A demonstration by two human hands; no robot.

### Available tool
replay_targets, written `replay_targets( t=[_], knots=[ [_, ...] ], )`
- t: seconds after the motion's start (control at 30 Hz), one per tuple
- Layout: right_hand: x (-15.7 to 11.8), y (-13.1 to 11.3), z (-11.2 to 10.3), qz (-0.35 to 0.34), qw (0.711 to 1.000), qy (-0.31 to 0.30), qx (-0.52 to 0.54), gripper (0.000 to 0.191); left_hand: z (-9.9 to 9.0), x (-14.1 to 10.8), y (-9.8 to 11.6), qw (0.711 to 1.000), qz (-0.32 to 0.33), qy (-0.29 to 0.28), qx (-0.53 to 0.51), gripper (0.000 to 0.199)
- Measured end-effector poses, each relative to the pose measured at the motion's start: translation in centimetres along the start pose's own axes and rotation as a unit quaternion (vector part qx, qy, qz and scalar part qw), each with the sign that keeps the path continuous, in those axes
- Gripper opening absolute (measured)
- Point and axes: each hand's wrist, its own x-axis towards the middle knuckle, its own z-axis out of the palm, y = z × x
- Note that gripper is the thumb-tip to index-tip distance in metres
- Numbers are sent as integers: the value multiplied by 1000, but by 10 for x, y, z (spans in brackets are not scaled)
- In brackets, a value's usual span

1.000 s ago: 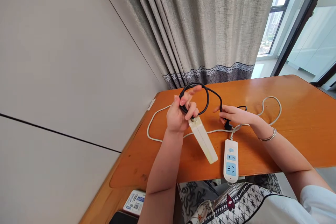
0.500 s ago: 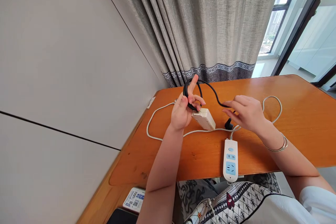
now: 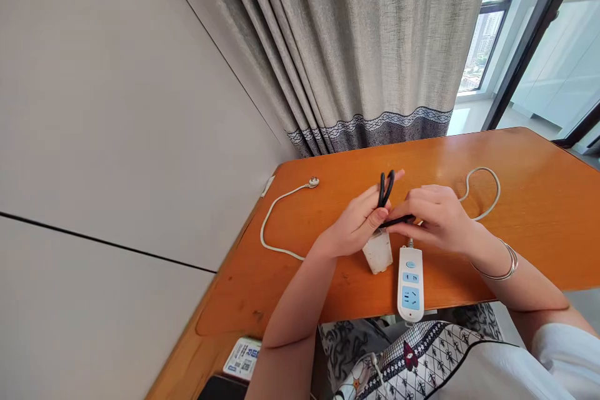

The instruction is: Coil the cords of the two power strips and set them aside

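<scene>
A black cable (image 3: 385,190) is looped around the fingers of my left hand (image 3: 356,225), which is closed on it. Close beside it, my right hand (image 3: 435,215) pinches the cable's free end, where a dark piece shows partly between the fingers. Below my left hand a white power adapter (image 3: 379,253) is tilted, its upper end hidden by the hand. In front of my right hand a white power strip (image 3: 410,294) with blue socket faces lies at the table's near edge.
The power strip's white cord (image 3: 269,234) curves across the wooden table (image 3: 529,225) to a white plug (image 3: 313,182) at the left, with another loop at the right. A printed white box (image 3: 241,357) and a dark object (image 3: 222,389) lie lower left. A grey curtain (image 3: 375,44) hangs behind.
My left hand has moved right and down with the coiled cable, turning toward my right hand. The hands now meet, and the adapter has swung to the right and down.
</scene>
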Motion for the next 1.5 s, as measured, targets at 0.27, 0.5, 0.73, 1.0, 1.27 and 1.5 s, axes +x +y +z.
replay_targets(
  t=[0.27,0.5,0.73,1.0,1.27,1.5],
  knots=[
    [-1,25,-1,136,990,-6,45,53,4,2,-16,936,-139,-111,-304,51],
    [2,37,2,192,952,-147,187,48,3,3,-23,872,-137,-110,-457,42],
    [0,34,12,297,913,-106,259,62,5,9,-26,872,-167,-97,-451,43],
    [0,34,15,342,883,-94,308,55,7,10,-24,879,-160,-94,-440,43],
    [5,32,12,333,910,-124,212,63,7,12,-24,899,-175,-81,-392,53],
    [2,33,12,311,945,-92,52,80,11,15,-15,909,-200,-55,-362,56]
  ],
)
